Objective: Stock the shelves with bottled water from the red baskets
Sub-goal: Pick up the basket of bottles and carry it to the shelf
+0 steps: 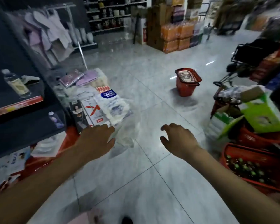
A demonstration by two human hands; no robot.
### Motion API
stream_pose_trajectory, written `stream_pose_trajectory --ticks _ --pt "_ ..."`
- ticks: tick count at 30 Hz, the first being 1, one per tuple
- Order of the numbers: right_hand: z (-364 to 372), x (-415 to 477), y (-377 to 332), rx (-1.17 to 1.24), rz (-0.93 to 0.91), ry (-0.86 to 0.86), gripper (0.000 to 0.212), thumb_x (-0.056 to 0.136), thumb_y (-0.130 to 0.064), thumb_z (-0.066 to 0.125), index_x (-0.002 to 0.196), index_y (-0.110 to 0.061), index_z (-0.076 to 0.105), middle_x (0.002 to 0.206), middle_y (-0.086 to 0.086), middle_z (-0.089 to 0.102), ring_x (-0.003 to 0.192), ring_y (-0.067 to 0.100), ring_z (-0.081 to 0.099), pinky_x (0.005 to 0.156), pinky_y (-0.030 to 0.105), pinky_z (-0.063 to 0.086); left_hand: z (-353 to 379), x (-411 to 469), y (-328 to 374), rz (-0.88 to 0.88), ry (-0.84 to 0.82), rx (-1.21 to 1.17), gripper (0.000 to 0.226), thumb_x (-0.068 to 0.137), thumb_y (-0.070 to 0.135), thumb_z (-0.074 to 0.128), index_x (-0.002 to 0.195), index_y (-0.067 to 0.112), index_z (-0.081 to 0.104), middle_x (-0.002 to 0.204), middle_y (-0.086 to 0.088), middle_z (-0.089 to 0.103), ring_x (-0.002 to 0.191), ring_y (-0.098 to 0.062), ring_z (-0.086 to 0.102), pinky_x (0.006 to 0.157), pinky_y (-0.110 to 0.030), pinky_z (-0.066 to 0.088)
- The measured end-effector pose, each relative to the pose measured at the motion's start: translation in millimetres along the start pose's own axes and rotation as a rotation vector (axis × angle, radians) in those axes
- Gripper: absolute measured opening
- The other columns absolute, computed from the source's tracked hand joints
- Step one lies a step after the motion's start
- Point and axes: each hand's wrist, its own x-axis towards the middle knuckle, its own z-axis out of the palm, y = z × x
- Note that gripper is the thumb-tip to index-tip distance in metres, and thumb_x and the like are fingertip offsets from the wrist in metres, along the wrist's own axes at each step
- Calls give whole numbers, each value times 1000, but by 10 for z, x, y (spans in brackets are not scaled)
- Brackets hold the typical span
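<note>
Closest in, two bare forearms stretch out over the grey tiled floor (152, 183). The left hand (97, 139) has its fingers reaching forward, their tips right at a crumpled sheet of clear plastic wrap (127, 135); motion blur smears that edge, so I cannot tell whether the fingers have hold of it. The right hand (176, 139) hangs with fingers loosely curled and spread, gripping nothing. At the very bottom a pink smear and a dark shape are cut off by the frame, too blurred to name. Over to the water: a clear plastic bottle with a pale label (16, 84) stands tilted on the dark shelf (14, 107) at far left, and a smaller clear bottle (55, 118) sits one level lower, soft and hazy. At lower right a red plastic basket (229, 152), partly cropped, holds dark bottles with green caps (247, 168). Farther out a second red basket (187, 88) stands alone on the floor, its contents unreadable.
</note>
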Motion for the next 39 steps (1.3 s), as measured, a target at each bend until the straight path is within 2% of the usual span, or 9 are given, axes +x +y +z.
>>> stream_pose_trajectory --ticks 2,4,6,8,12,19,27,32,39 --pt "1 97 214 31 78 1 41 98 -38 46 137 -26 49 127 -1 58 112 23 58 80 33 42 81 330 29 67 52 -72 39 93 47 41 118 24 62 107 -1 67 98 -24 66 77 -39 55" --pt "21 231 430 28 175 -18 33 98 -37 45 127 -28 55 118 -3 63 106 24 61 73 31 40 230 694 48 165 79 -77 29 90 39 45 96 20 66 83 -3 66 76 -25 67 59 -36 53" --pt "22 462 624 5 254 -18 22 97 -36 43 105 -23 60 100 0 67 93 29 64 66 31 39 337 1109 81 251 95 -54 13 85 24 62 75 17 61 64 -1 58 53 -22 60 44 -26 39" --pt "1 771 743 -30 293 6 25 96 -33 42 87 -15 57 85 6 64 81 33 62 61 32 39 435 1492 30 305 137 -79 22 81 17 68 65 17 54 55 1 53 43 -21 53 42 -22 29" --pt "-30 1494 859 -29 321 33 28 96 -33 42 78 -13 51 72 4 56 70 31 59 56 31 38 599 2278 -176 324 145 -164 25 88 22 58 65 19 49 56 2 52 45 -19 52 41 -28 43" --pt "-170 2429 1220 38 417 102 25 95 -36 43 82 -17 55 75 3 61 74 30 61 55 31 39 596 3784 -395 362 122 -183 25 93 26 50 70 16 48 60 2 49 51 -20 53 48 -29 41" --pt "-177 3046 2249 140 568 157 26 93 -37 48 81 -16 59 75 2 65 71 27 61 58 35 48 679 5244 267 476 79 -220 25 94 30 49 72 18 51 61 3 51 53 -15 53 50 -29 46" --pt "-141 3697 3221 255 559 196 19 94 -36 52 83 -23 60 74 -3 64 71 22 60 59 34 47 782 6204 842 546 42 -181 22 94 33 48 79 18 55 71 3 58 64 -18 59 56 -30 47" --pt "-287 4703 4249 360 544 205 19 90 -38 51 84 -23 62 73 -3 66 70 17 62 64 39 53 739 7350 1182 472 43 -233 18 90 36 45 80 25 56 70 7 58 64 -12 60 57 -29 50"
